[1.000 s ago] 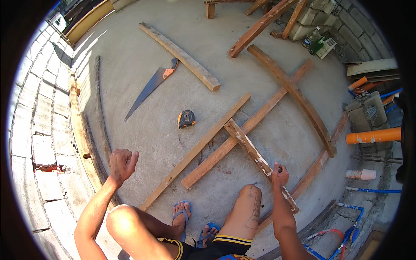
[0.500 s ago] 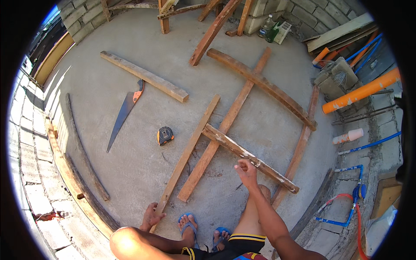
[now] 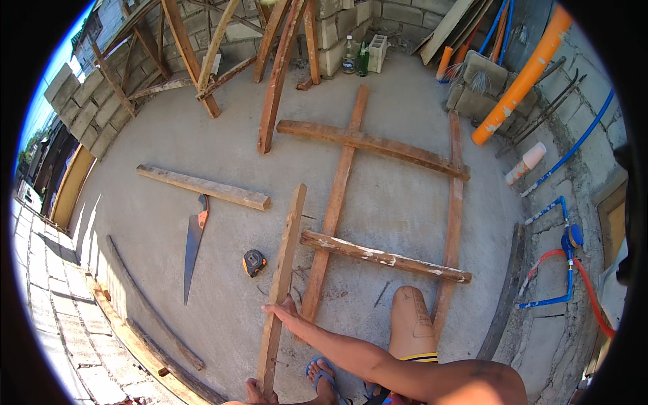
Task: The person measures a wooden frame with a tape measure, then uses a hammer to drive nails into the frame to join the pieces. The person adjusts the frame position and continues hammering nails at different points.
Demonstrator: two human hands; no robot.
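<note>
A long wooden plank (image 3: 287,236) stretches away from me, with a nail (image 3: 308,217) jutting from its far part and another near its close end. My right hand (image 3: 285,312) reaches across to the left and grips the plank around its middle. My left hand (image 3: 259,392), partly cut off by the lower edge, is closed on the near end. To the right of the plank lies a frame of crossed timbers: a long reddish timber (image 3: 341,182), a far crosspiece (image 3: 378,144), a paint-spotted crosspiece (image 3: 385,256) and a right-hand timber (image 3: 453,223).
A tape measure (image 3: 254,262) and a handsaw (image 3: 194,253) lie left of the plank, below a short beam (image 3: 202,186). Wooden props (image 3: 275,88) stand at the back, near two bottles (image 3: 363,59). An orange pipe (image 3: 523,77) and blue water pipes (image 3: 563,219) line the right side.
My right hand has moved left from above the paint-spotted crosspiece onto the plank. The plank has shifted and looks raised, both hands now on it. The view has tilted upward.
</note>
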